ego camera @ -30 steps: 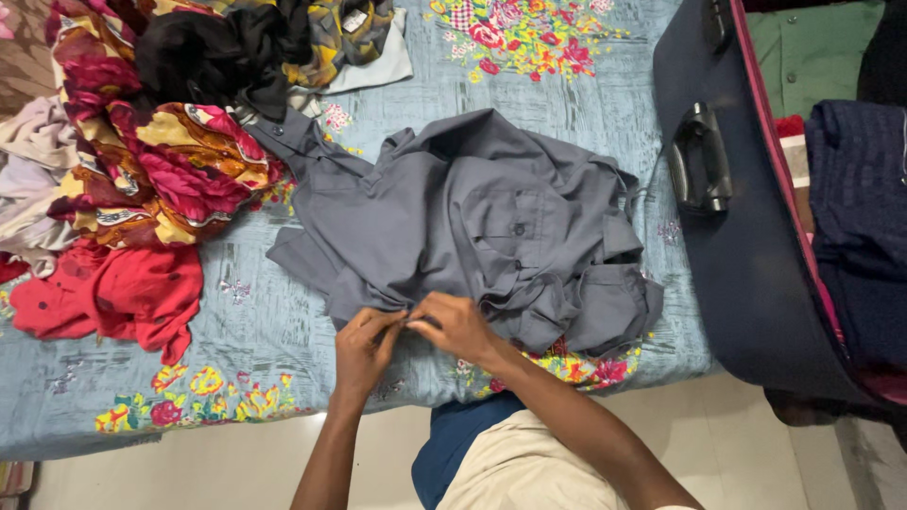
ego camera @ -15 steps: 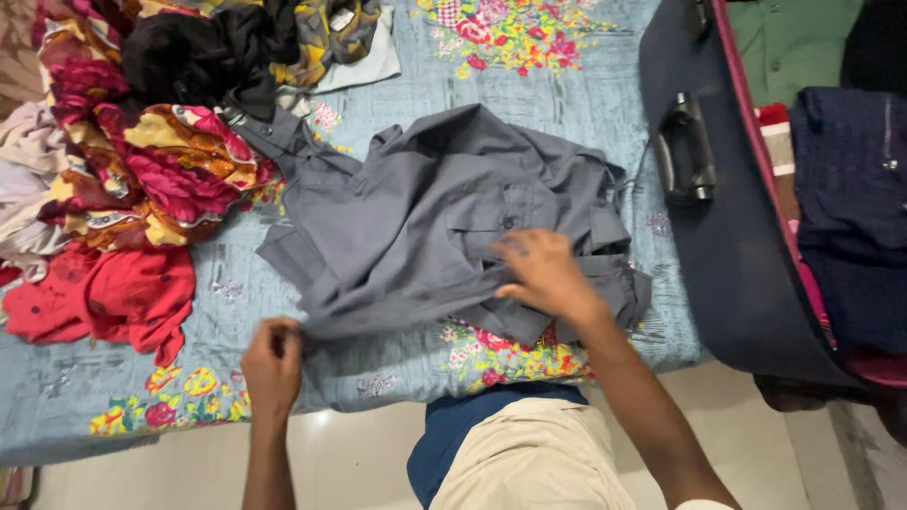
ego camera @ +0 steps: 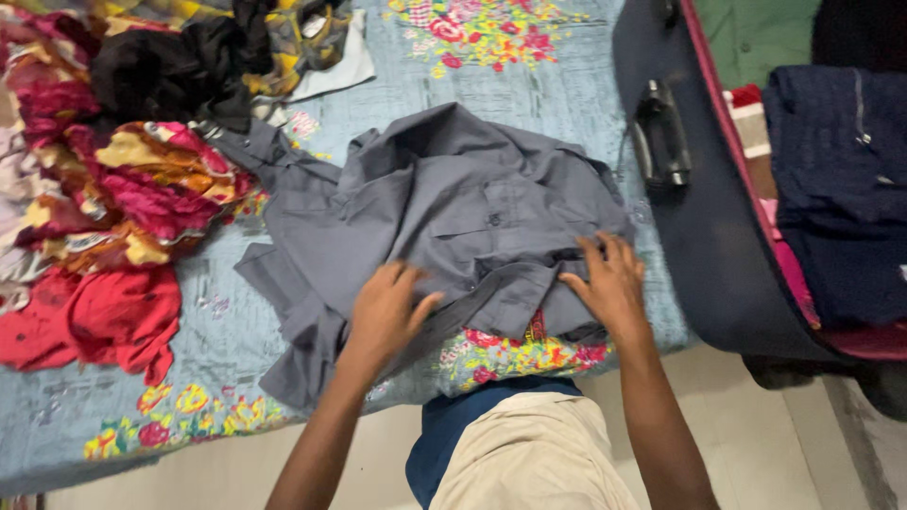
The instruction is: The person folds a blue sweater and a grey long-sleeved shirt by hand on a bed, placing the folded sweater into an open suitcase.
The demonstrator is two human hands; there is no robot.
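— So, working from the left: past the red garment point(ego camera: 99, 316) and the heap of flowered cloth point(ego camera: 142, 189), what is the left hand point(ego camera: 385, 312) doing?

— It lies flat on the grey shirt point(ego camera: 453, 208), fingers point(ego camera: 408, 283) spread and loose, gripping nothing. To smooth well, I'd keep that palm low and press outward toward the hem, not bunching the fabric.

— And the shirt itself?

— It sits on the bed point(ego camera: 529, 85), on a blue sheet with flower prints, close to the near edge. It is a grey button-front shirt with a chest pocket and a dark button; it's crumpled, one sleeve trailing toward the lower left and the collar end reaching up under the heap.

— The right hand point(ego camera: 609, 283)?

— It rests open too, fingers point(ego camera: 595, 260) splayed on the shirt's right edge, pinning it without grasping. I'd judge both hands should push apart evenly so the creases run out flat.

— Anything further right?

— A dark blue suitcase point(ego camera: 718, 246), lid open, just beside the shirt, with a black handle point(ego camera: 659, 137) and a folded navy garment point(ego camera: 841, 189) inside.
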